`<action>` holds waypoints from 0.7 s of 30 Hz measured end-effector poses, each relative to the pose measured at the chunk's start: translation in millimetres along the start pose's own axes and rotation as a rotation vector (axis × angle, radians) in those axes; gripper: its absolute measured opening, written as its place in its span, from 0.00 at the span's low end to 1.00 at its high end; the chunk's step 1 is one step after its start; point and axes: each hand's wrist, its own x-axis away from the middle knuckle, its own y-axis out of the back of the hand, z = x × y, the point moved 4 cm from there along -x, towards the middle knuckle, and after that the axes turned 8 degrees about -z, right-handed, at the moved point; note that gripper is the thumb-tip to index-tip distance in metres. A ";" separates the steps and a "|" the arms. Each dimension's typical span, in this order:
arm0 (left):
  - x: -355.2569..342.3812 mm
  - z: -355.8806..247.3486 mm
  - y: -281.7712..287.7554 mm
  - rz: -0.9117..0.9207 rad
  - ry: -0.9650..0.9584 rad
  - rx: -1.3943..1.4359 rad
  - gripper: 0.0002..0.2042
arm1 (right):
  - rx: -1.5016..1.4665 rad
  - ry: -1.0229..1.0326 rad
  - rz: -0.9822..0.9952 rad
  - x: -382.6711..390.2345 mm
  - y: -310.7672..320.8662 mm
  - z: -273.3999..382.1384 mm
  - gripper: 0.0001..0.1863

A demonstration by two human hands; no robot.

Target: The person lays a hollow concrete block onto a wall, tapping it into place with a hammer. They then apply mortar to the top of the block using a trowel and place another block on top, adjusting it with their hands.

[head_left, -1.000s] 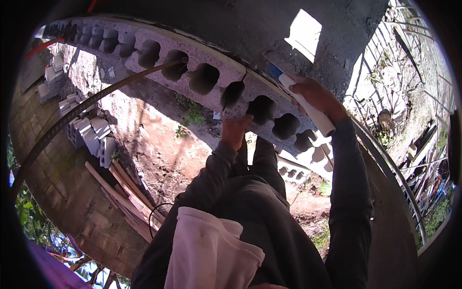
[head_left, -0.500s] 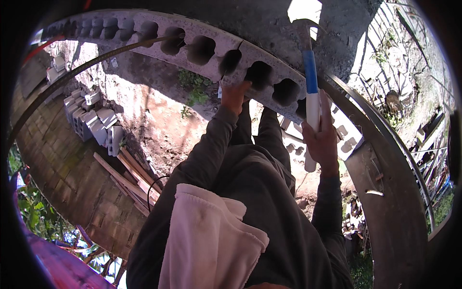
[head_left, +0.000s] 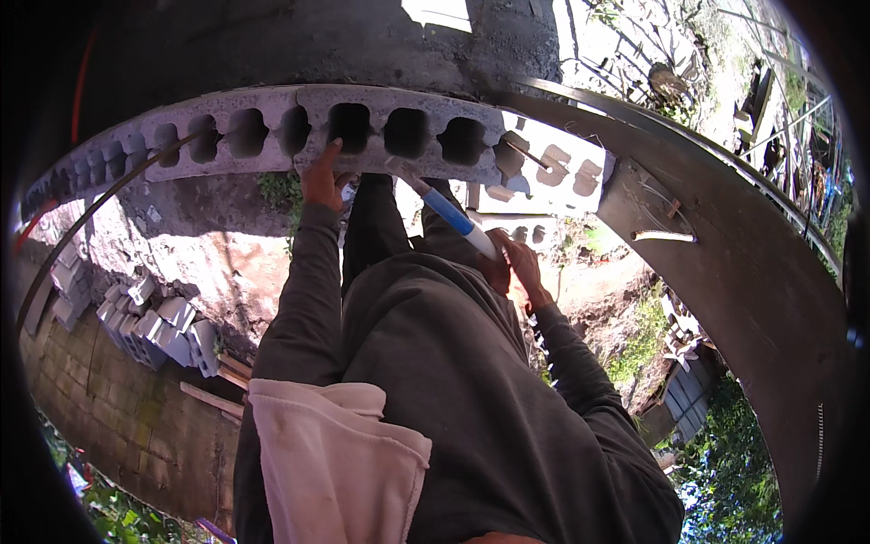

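Note:
A row of grey hollow concrete blocks runs across in front of me, its dark openings facing up. My left hand point(head_left: 323, 179) grips the near edge of one concrete block point(head_left: 381, 165), one digit lying at the rim of a hollow. My right hand point(head_left: 513, 265) is closed round the white grip of a hammer point(head_left: 448, 211) with a blue band on its handle. The hammer slants up and left, its head close to the block's near face. I cannot tell whether it touches.
A bent steel rod point(head_left: 100, 216) arcs over the row's left part. Stacked blocks point(head_left: 156, 328) and boards point(head_left: 212, 402) lie at lower left. A grey curved ledge point(head_left: 725, 299) borders the right side, with a short pale stick point(head_left: 662, 237) on it. A pale cloth point(head_left: 337, 453) hangs on my front.
The hammer has come down from above the row to its near side and now tilts left. My left hand stays on the block edge. The whole view has shifted.

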 end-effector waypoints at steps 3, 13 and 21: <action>20.7 -18.2 -13.7 -0.002 0.005 0.173 0.31 | 0.073 -0.066 0.038 11.4 -9.9 -33.5 0.14; -0.9 -11.0 -4.2 -0.032 0.027 0.066 0.35 | -0.097 -0.340 -0.047 30.8 14.1 -52.3 0.20; -4.6 -6.5 -3.9 0.044 -0.027 0.037 0.34 | -0.012 -0.233 -0.079 37.1 19.4 -66.0 0.15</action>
